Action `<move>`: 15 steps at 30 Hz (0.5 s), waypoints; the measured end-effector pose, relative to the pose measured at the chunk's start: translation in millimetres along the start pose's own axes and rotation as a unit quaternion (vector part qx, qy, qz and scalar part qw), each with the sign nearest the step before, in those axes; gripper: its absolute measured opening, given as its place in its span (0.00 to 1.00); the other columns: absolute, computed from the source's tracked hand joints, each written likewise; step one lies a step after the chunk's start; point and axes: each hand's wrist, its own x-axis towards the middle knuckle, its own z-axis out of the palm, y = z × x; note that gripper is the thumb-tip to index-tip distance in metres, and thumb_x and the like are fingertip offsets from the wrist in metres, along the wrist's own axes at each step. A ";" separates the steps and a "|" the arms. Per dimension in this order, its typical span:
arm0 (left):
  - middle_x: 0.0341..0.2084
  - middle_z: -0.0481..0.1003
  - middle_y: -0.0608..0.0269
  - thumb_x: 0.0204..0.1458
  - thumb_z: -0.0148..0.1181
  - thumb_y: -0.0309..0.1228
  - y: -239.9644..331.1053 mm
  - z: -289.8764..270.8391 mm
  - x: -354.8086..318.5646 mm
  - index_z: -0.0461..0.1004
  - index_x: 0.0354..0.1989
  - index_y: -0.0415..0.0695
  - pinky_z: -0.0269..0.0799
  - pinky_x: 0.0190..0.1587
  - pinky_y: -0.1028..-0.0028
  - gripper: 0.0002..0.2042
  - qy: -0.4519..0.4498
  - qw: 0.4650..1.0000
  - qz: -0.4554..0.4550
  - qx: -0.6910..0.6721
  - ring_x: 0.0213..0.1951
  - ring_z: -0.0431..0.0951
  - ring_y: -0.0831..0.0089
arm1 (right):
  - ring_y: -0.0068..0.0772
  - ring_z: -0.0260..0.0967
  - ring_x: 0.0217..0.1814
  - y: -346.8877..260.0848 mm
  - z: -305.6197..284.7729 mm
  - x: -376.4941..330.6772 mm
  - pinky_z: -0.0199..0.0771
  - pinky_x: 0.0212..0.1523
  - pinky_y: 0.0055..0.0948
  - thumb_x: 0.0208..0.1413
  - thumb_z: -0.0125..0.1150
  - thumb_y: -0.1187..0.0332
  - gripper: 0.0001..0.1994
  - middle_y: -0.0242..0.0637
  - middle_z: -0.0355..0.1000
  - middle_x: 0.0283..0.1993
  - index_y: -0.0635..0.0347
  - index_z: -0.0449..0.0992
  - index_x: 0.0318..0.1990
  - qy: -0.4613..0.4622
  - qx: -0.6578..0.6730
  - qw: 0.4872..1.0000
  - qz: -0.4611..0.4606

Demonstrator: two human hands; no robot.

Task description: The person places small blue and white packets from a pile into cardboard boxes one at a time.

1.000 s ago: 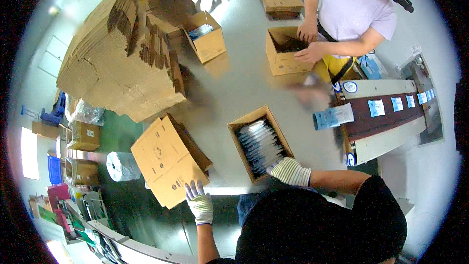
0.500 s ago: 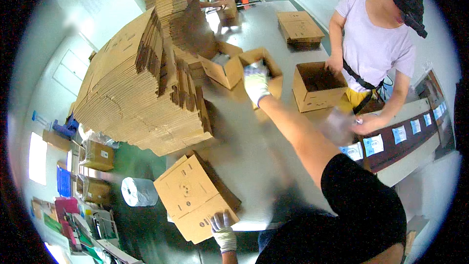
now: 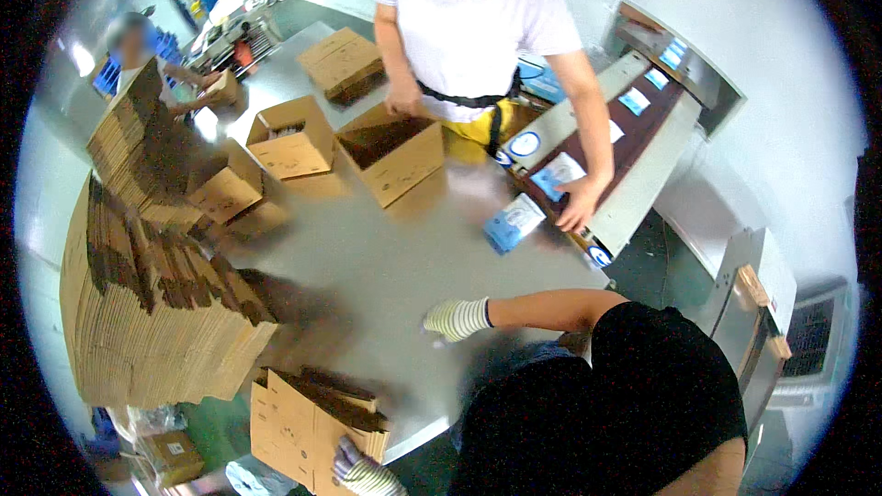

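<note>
While the left hand [image 3: 360, 470], gloved, clamps on the top flap edge of a half-erected carton [image 3: 308, 422] below the worktop [image 3: 386, 257] rim, the right hand [image 3: 457, 318] lies on bare steel, fingers together, gripping nothing. Step, by my reading: bringing up a fresh carton. Next move likely needs both hands to lift it onto the worktop and square its flaps. Flat carton stack [image 3: 156, 312] just left.
</note>
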 end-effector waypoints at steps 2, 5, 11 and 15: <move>0.33 0.73 0.49 0.52 0.49 0.22 6.1 -32.8 18.2 0.70 0.49 0.43 0.67 0.27 0.64 0.15 0.067 0.996 -0.013 -0.066 0.28 0.72 0.57 | 0.54 0.66 0.47 -20.3 -35.4 -11.6 0.67 0.48 0.44 0.47 0.58 0.51 0.26 0.51 0.69 0.43 0.64 0.70 0.45 0.043 0.006 0.997 0.061; 0.35 0.72 0.45 0.56 0.48 0.27 35.7 -79.3 35.4 0.70 0.46 0.35 0.69 0.32 0.66 0.12 0.133 0.952 -0.013 -0.274 0.32 0.73 0.56 | 0.56 0.64 0.51 -18.8 -51.6 -19.5 0.64 0.52 0.46 0.50 0.54 0.46 0.34 0.60 0.66 0.48 0.72 0.64 0.51 0.289 -0.018 0.948 0.135; 0.35 0.72 0.52 0.56 0.52 0.35 69.9 -92.4 24.3 0.67 0.44 0.34 0.69 0.38 0.68 0.16 -0.036 0.764 -0.153 -0.626 0.36 0.72 0.63 | 0.45 0.68 0.49 -31.2 -118.5 -70.7 0.67 0.50 0.38 0.49 0.58 0.53 0.27 0.50 0.71 0.46 0.68 0.68 0.49 0.496 0.445 0.731 0.146; 0.41 0.71 0.56 0.51 0.57 0.34 88.9 -31.6 16.9 0.66 0.49 0.43 0.66 0.50 0.63 0.17 -0.016 0.694 -0.121 -0.710 0.43 0.70 0.64 | 0.38 0.66 0.50 114.6 -64.1 -73.6 0.69 0.47 0.26 0.56 0.53 0.57 0.24 0.43 0.67 0.49 0.66 0.62 0.53 0.292 0.280 0.872 0.277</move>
